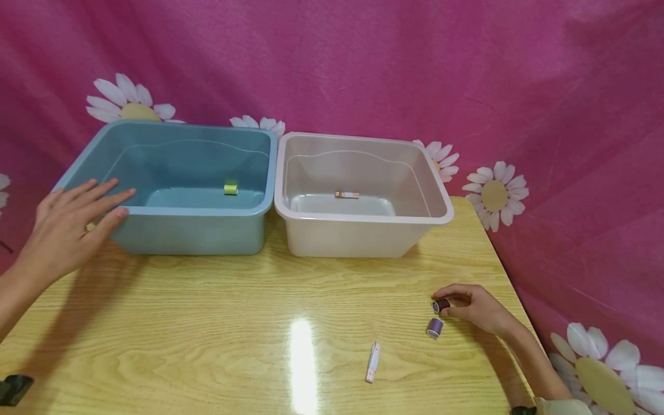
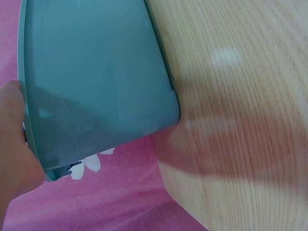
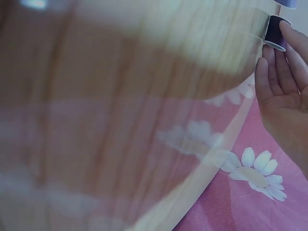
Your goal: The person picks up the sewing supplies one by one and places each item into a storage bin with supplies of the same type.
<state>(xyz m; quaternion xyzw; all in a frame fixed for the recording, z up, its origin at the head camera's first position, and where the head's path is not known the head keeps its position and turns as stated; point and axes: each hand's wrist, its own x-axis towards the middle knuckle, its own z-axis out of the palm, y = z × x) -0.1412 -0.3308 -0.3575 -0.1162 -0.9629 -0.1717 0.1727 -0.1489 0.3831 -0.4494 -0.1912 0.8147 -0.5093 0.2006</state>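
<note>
With straight, spread fingers, my left hand (image 1: 72, 225) lies over the front left rim of the blue bin (image 1: 197, 233); the left wrist view has the hand (image 2: 17, 149) at that rim. My right hand (image 1: 474, 308) pinches a dark thread spool (image 1: 443, 305) between thumb and fingers at the table's right side. In the right wrist view the thumb lies against this spool (image 3: 275, 32). Just in front of it is a purple thread spool (image 1: 435, 327). Further left a folded white measuring tape (image 1: 372, 362) with pinkish markings lies on the wood.
A beige bin (image 1: 353, 236) stands right beside the blue one, with a small folded tape (image 1: 347, 195) on its floor. Inside the blue bin lies a yellow-green thread spool (image 1: 230, 189). A pink flowered cloth (image 1: 363, 69) hangs behind the wooden table (image 1: 223, 323).
</note>
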